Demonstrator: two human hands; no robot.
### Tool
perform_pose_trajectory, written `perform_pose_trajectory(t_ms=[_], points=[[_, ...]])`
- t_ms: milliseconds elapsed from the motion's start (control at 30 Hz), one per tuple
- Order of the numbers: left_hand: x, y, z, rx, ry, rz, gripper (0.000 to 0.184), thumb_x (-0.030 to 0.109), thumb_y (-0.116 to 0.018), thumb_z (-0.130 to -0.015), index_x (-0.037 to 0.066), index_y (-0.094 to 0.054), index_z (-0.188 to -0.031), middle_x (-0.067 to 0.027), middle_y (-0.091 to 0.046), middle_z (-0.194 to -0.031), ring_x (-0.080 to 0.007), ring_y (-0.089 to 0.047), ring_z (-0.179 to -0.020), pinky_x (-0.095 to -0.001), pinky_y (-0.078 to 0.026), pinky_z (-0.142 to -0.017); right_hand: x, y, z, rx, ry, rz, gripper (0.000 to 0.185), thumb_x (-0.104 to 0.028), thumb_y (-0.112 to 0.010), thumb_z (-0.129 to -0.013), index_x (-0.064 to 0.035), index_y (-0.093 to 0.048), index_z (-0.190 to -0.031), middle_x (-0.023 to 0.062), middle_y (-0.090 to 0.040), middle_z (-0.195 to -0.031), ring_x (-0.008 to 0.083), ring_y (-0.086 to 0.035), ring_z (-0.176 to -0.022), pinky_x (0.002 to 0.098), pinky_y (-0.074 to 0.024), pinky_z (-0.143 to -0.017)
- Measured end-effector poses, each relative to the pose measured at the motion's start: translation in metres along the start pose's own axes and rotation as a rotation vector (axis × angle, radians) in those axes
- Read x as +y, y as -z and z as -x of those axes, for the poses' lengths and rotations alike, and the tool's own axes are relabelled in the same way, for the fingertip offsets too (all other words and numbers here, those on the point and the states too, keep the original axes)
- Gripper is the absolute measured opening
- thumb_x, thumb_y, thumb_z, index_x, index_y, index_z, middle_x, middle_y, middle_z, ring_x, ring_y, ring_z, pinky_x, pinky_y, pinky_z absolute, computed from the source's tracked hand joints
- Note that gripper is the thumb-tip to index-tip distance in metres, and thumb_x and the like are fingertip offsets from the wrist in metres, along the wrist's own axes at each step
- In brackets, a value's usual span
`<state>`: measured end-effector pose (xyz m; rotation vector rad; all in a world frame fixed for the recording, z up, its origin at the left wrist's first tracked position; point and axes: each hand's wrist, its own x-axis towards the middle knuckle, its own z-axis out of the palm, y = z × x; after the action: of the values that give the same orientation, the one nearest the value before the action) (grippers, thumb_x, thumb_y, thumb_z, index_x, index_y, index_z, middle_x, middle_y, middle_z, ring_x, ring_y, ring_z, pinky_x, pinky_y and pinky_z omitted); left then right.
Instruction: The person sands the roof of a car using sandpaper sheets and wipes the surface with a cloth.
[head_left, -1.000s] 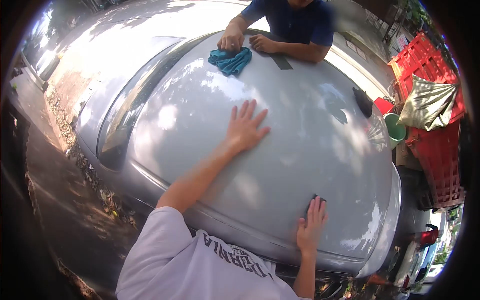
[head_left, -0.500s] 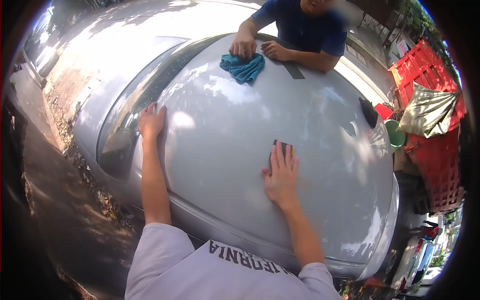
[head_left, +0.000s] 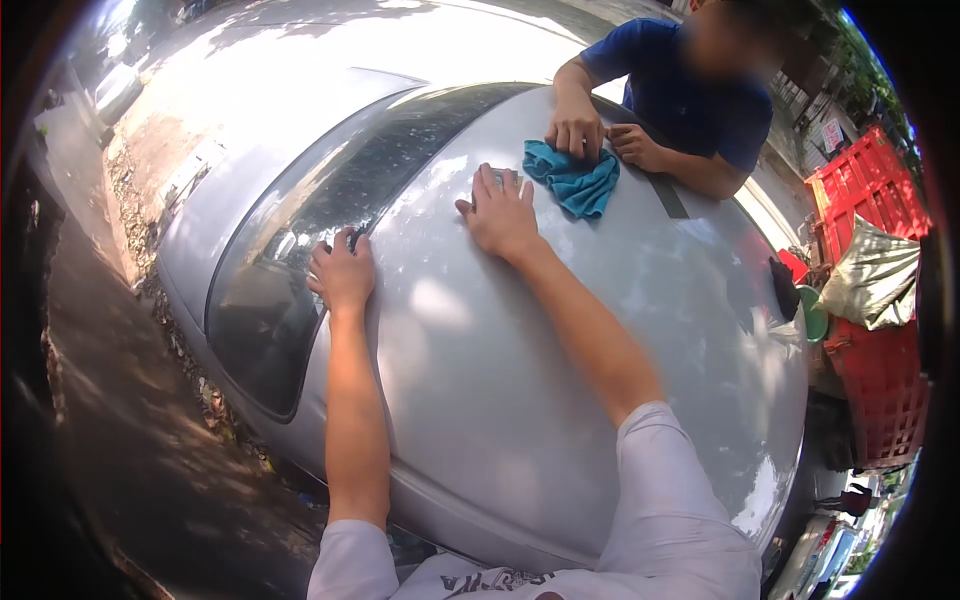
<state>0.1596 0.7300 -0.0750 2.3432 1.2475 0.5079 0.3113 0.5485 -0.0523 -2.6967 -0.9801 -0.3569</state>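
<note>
My right hand [head_left: 502,217] presses down on the car's silver-grey roof [head_left: 500,390], fingers stretched forward. Beneath its fingertips a thin, flat pad [head_left: 512,177] shows partly; most of it is hidden by the hand. Near the windscreen edge of the roof rests my left hand [head_left: 343,272], fingers apart and a little bent, holding nothing. A teal cloth [head_left: 578,182] lies bunched just beyond my right hand, under a co-worker's hand [head_left: 576,125].
A co-worker in a blue shirt [head_left: 660,75] leans over the far roof side, by a dark strip [head_left: 667,196]. Dark car glass [head_left: 290,260] lies left. A black object [head_left: 784,288] sits at the right edge. Beyond stand a green bucket [head_left: 815,315] and red crates [head_left: 875,190].
My right hand has slid the pad from the middle of the roof up and left, close to the teal cloth. The view has shifted; my left hand stays by the roof edge.
</note>
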Motion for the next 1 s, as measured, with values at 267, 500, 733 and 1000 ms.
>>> perform_pose_trajectory(t_ms=[267, 500, 733, 1000], points=[[0.008, 0.007, 0.003, -0.028, 0.031, 0.016, 0.041, 0.042, -0.055, -0.095, 0.024, -0.058, -0.132, -0.0195, -0.039, -0.147, -0.0346, -0.031, -0.142, -0.0573, -0.017, -0.115, -0.017, -0.01, -0.036, -0.093, 0.137, -0.097, 0.062, -0.048, -0.036, -0.102, -0.0079, -0.037, -0.15, 0.0056, -0.034, -0.158, 0.0301, -0.026, -0.148, 0.0638, -0.0154, -0.115], [0.003, 0.004, -0.007, -0.014, 0.015, 0.039, 0.039, 0.043, -0.059, -0.092, 0.025, -0.062, -0.127, -0.0173, -0.042, -0.143, -0.0355, -0.036, -0.137, -0.0573, -0.019, -0.113, -0.044, -0.026, -0.06, -0.16, 0.132, 0.015, 0.065, -0.05, -0.032, -0.103, -0.0049, -0.037, -0.15, 0.0093, -0.029, -0.16, 0.0348, -0.023, -0.148, 0.0583, -0.014, -0.118], [0.003, 0.009, -0.008, -0.024, -0.007, 0.057, 0.039, 0.045, -0.062, -0.089, 0.027, -0.064, -0.124, -0.0121, -0.045, -0.141, -0.0317, -0.038, -0.136, -0.0558, -0.018, -0.114, 0.054, -0.024, -0.11, -0.02, -0.131, -0.072, 0.065, -0.05, -0.033, -0.103, -0.0044, -0.037, -0.149, 0.0094, -0.03, -0.159, 0.0343, -0.021, -0.148, 0.0601, -0.0108, -0.118], [0.0, 0.01, -0.011, -0.037, 0.036, 0.023, 0.042, 0.05, -0.062, -0.088, 0.029, -0.064, -0.125, -0.0109, -0.044, -0.142, -0.0324, -0.037, -0.137, -0.0552, -0.019, -0.113, -0.028, 0.001, 0.044, -0.055, 0.111, -0.101, 0.066, -0.048, -0.039, -0.101, -0.0034, -0.036, -0.149, 0.0122, -0.029, -0.16, 0.0361, -0.022, -0.148, 0.0563, -0.0139, -0.118]])
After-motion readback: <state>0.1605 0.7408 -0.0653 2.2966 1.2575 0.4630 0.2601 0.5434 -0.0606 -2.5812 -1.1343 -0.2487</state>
